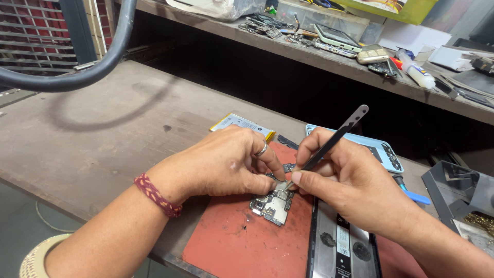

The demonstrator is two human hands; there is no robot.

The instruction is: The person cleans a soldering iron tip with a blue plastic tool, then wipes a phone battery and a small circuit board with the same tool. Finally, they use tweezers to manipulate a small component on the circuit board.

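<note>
Your right hand [355,180] pinches tweezers [334,138], long axis slanting down-left to the circuit board [272,203]; your left hand [226,162] pins it.

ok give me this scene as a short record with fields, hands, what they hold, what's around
left hand: the left hand presses down on a small circuit board, ring on one finger, woven band on the wrist
right hand: the right hand grips black tweezers, tips at the board
surface: red work mat on a brown bench
nearby: opened phone frame, light blue back cover, flat battery
shelf behind: phones and loose parts
</note>
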